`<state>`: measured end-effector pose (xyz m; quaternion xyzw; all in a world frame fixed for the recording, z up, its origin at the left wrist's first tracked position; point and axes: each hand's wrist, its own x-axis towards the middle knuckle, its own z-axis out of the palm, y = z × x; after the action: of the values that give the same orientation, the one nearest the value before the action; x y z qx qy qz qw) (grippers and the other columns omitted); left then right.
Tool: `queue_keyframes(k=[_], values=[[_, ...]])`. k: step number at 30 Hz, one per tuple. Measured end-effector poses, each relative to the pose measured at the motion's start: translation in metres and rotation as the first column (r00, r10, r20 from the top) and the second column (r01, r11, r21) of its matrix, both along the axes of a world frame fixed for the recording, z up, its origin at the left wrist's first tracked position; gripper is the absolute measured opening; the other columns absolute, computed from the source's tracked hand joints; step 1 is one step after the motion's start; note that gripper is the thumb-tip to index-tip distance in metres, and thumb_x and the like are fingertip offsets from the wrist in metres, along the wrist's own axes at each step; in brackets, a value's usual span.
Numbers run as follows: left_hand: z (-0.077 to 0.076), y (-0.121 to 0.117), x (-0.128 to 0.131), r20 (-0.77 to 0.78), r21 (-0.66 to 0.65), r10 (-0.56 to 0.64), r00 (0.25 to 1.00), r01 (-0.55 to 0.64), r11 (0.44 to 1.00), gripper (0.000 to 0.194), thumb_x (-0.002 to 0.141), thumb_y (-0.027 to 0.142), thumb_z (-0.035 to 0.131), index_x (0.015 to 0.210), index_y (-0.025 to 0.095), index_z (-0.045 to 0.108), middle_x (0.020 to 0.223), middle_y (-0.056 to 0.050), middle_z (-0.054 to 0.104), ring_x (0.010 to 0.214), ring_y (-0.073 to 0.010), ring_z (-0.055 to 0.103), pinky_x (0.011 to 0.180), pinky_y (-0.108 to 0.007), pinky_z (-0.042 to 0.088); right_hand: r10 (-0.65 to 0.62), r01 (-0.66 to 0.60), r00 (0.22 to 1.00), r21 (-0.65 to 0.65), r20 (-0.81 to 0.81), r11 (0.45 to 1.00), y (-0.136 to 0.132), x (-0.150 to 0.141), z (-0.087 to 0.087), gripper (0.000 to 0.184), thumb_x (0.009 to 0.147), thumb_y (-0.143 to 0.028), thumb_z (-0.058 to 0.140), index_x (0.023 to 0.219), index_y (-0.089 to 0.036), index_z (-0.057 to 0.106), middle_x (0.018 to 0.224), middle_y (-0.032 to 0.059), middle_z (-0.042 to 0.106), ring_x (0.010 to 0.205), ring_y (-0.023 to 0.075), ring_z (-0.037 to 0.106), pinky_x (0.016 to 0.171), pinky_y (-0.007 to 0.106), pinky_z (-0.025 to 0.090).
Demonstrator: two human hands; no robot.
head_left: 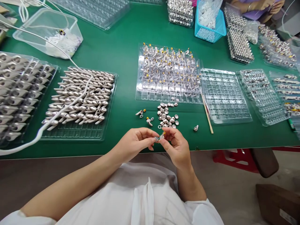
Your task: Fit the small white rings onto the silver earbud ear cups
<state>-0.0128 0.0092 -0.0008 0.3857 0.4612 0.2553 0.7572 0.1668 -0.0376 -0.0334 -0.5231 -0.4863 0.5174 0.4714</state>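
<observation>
Over the table's near edge, my left hand [138, 140] pinches a small round metallic earbud cap [156, 138] between thumb and fingertips. Right beside it, my right hand [177, 147] grips a small earbud housing [161, 136] with a bit of yellow at its top. The two parts are very close together; my fingers partly cover them. Just beyond my hands lies a loose pile of earbud caps [167, 117]. Two earbud pieces with yellow tabs [149, 122] rest left of the pile, and a single earbud [196, 127] lies to the right.
Behind the pile sits a clear tray [140, 89] of earbud parts with yellow tabs. A wooden stick [207, 115] and another clear tray [228, 115] are to its right. Leftward, a white cable [67, 106] crosses a tray of earbud shells [98, 93]. A co-worker's hands [269, 6] show far right.
</observation>
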Motion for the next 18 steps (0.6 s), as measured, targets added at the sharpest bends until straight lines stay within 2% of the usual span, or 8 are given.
queue_keyframes(k=[6,10,14,18], values=[[0.000,-0.004,0.002,-0.080,0.122,0.033,0.996,-0.023,0.992,0.013,0.075,0.024,0.072,0.083,0.015,0.073,0.074,0.000,0.071,0.061,-0.0097,0.061,0.060,-0.019,0.052,0.016,-0.020,0.997,0.061,0.069,0.998,-0.003,-0.001,0.001,0.038,0.086,-0.020,0.068,0.121,-0.030,0.060,0.096,0.0010,0.063,0.085,0.0148,0.061,0.080,0.029,0.052],[-0.005,-0.007,0.000,-0.121,0.196,0.040,0.992,-0.015,0.981,0.014,0.078,0.026,0.070,0.086,0.015,0.074,0.078,-0.002,0.073,0.063,-0.0109,0.063,0.061,-0.019,0.053,0.039,-0.053,0.992,0.120,0.120,0.991,-0.001,-0.002,0.003,0.046,0.082,-0.017,0.067,0.125,-0.031,0.057,0.107,0.0030,0.057,0.088,0.0159,0.059,0.079,0.031,0.052],[-0.007,-0.011,0.000,-0.110,0.250,0.062,0.992,-0.033,0.968,0.016,0.080,0.025,0.069,0.091,0.016,0.076,0.086,-0.004,0.077,0.073,-0.0146,0.069,0.068,-0.021,0.058,0.031,-0.055,0.986,0.144,0.162,0.988,0.002,-0.007,0.003,0.039,0.082,-0.014,0.061,0.118,-0.028,0.060,0.108,0.0037,0.056,0.090,0.0164,0.059,0.076,0.029,0.053],[-0.006,-0.014,0.001,-0.035,0.222,0.063,0.997,-0.054,0.974,0.016,0.081,0.025,0.070,0.093,0.016,0.077,0.092,-0.005,0.079,0.086,-0.0189,0.074,0.078,-0.024,0.061,0.011,-0.026,0.986,0.092,0.165,0.995,0.001,-0.013,0.003,0.032,0.082,-0.014,0.059,0.112,-0.026,0.060,0.101,0.0026,0.061,0.085,0.0157,0.062,0.076,0.029,0.052]])
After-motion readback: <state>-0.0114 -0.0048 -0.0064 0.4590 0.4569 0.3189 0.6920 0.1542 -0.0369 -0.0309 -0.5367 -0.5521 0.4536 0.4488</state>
